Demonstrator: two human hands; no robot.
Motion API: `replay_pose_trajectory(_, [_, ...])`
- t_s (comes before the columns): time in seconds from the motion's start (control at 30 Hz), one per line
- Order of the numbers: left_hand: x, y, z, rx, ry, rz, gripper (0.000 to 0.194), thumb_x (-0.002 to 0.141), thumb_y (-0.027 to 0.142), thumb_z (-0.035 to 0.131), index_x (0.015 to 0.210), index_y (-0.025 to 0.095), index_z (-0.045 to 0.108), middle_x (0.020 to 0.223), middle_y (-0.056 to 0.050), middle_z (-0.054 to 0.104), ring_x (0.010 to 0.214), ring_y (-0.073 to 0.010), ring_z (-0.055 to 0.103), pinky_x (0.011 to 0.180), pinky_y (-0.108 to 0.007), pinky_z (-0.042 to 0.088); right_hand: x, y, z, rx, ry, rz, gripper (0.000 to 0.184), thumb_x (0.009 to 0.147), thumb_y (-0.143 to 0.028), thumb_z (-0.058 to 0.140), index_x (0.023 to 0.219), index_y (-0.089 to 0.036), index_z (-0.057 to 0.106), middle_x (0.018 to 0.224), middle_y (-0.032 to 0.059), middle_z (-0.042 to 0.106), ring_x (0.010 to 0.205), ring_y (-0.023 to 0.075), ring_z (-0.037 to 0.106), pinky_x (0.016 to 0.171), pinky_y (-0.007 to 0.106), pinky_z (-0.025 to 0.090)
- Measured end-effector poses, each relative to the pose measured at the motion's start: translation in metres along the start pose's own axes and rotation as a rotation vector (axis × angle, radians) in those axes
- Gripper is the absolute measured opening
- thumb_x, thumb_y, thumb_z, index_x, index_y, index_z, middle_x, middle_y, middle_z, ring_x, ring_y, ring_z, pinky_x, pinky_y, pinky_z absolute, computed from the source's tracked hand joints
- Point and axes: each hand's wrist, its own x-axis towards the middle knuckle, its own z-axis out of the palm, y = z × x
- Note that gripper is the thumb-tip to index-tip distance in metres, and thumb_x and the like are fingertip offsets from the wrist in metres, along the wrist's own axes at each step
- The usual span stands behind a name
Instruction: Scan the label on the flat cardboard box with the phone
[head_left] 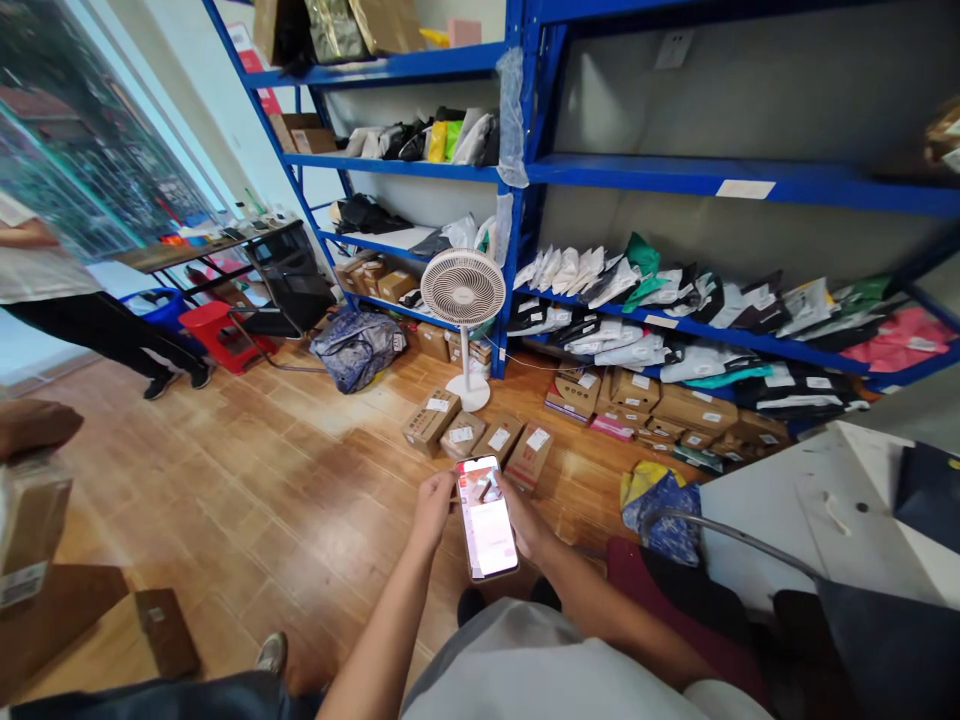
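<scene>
Head view. Phone [493, 540] upright in front of the person's body, screen lit and facing up at the wearer, held between both hands above the wood floor [315, 510]. Left hand [433, 508] at the phone's upper left edge — fingers closed and pinching that side, thumb near the corner. Right hand [525, 522] on the opposite edge, a little lower; thumb lies along the upper right side, at the margin of the screen. Fingers behind the phone mostly hidden, so their exact curl cannot be told. Lower part of the phone sticks out below the grip, toward the wearer.

Just beyond the phone, four taped boxes [459, 435] in a loose row on the floor, white labels up. White fan [463, 288] standing behind them, close to the blue rack [420, 65]. To the right, lower shelves packed with bagged parcels [577, 272]; more cartons [694, 407] on the floor beneath. Patterned bag [356, 350] left of the fan; red stool [217, 330] farther left, near another person [56, 270] — standing, dark trousers, light top.
</scene>
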Motion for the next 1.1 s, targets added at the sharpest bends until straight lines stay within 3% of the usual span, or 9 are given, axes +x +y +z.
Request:
replay_pose_trajectory(0.17, [-0.001,0.004,-0.017,0.017,0.007,0.029,0.037,0.071,0.051,0.063,0.063,0.016,0.058,0.059,-0.001,0.057,0.055,-0.0131,0.050,0.052,-0.023,0.036,0.005,0.007,0.016,-0.109,-0.001,-0.088,0.051,0.073,-0.068,0.067,0.089,-0.019,0.065,0.082,0.0047,0.074,0.071,0.0202,0.068,0.065,0.030,0.051])
replay_pose_trajectory(0.37, [-0.001,0.009,-0.049,-0.002,0.020,0.044,0.048,0.066,0.060,0.070,0.067,0.013,0.064,0.056,0.000,0.057,0.051,-0.0116,0.048,0.052,-0.023,0.035,0.019,0.022,0.042,-0.158,-0.038,-0.100,0.051,0.074,-0.068,0.067,0.088,-0.018,0.066,0.080,0.0062,0.073,0.068,0.0196,0.067,0.062,0.029,0.050])
replay_pose_trajectory(0.5, [-0.013,0.009,-0.075,-0.079,-0.014,-0.012,0.050,0.075,0.060,0.058,0.091,0.014,0.069,0.074,-0.005,0.068,0.067,-0.0185,0.061,0.057,-0.026,0.044,0.029,0.032,0.065,-0.127,-0.097,-0.041,0.053,0.077,-0.069,0.061,0.093,-0.019,0.066,0.085,0.0071,0.075,0.072,0.0215,0.069,0.069,0.033,0.053])
replay_pose_trajectory(0.57, [-0.025,0.008,-0.089,-0.143,-0.115,-0.067,0.053,0.075,0.055,0.059,0.107,0.014,0.067,0.087,-0.010,0.071,0.075,-0.0226,0.065,0.057,-0.028,0.048,0.034,0.034,0.079,-0.062,-0.168,0.007,0.054,0.079,-0.067,0.059,0.098,-0.017,0.067,0.090,0.0084,0.075,0.080,0.0237,0.070,0.078,0.036,0.054])
replay_pose_trajectory(0.63, [-0.038,0.007,-0.105,-0.249,-0.273,-0.147,0.060,0.074,0.046,0.062,0.127,0.018,0.058,0.105,-0.013,0.069,0.082,-0.0253,0.067,0.055,-0.029,0.051,0.038,0.035,0.094,0.013,-0.242,0.032,0.054,0.081,-0.066,0.058,0.102,-0.017,0.067,0.094,0.0080,0.076,0.089,0.0253,0.070,0.086,0.038,0.053])
replay_pose_trajectory(0.73, [-0.051,0.012,-0.129,-0.386,-0.462,-0.223,0.082,0.073,0.029,0.061,0.149,0.035,0.031,0.129,-0.011,0.060,0.089,-0.0270,0.067,0.050,-0.029,0.054,0.043,0.039,0.115,0.022,-0.334,0.047,0.061,0.081,-0.072,0.053,0.105,-0.018,0.068,0.097,0.0080,0.075,0.096,0.0278,0.068,0.091,0.041,0.051])
replay_pose_trajectory(0.83, [-0.054,0.021,-0.151,-0.385,-0.437,-0.168,0.104,0.066,0.013,0.058,0.152,0.046,0.009,0.142,-0.007,0.050,0.094,-0.0263,0.066,0.052,-0.027,0.056,0.046,0.042,0.133,-0.175,-0.289,-0.091,0.059,0.081,-0.075,0.051,0.102,-0.023,0.069,0.096,0.0060,0.074,0.098,0.0272,0.065,0.093,0.041,0.049])
replay_pose_trajectory(0.97, [-0.045,0.031,-0.171,-0.328,-0.333,-0.063,0.117,0.061,0.007,0.058,0.152,0.047,-0.003,0.150,-0.007,0.041,0.101,-0.0309,0.063,0.049,-0.029,0.058,0.051,0.035,0.152,-0.507,-0.228,-0.362,0.047,0.086,-0.068,0.051,0.095,-0.026,0.068,0.095,0.0031,0.072,0.092,0.0240,0.062,0.089,0.036,0.048])
replay_pose_trajectory(1.1, [-0.028,0.035,-0.185,-0.374,-0.300,0.014,0.119,0.058,0.003,0.059,0.152,0.046,0.000,0.151,-0.006,0.041,0.106,-0.0314,0.062,0.056,-0.026,0.058,0.070,0.029,0.166,-0.494,-0.387,-0.292,0.038,0.091,-0.056,0.052,0.102,-0.023,0.066,0.102,0.0030,0.070,0.093,0.0226,0.063,0.086,0.034,0.048])
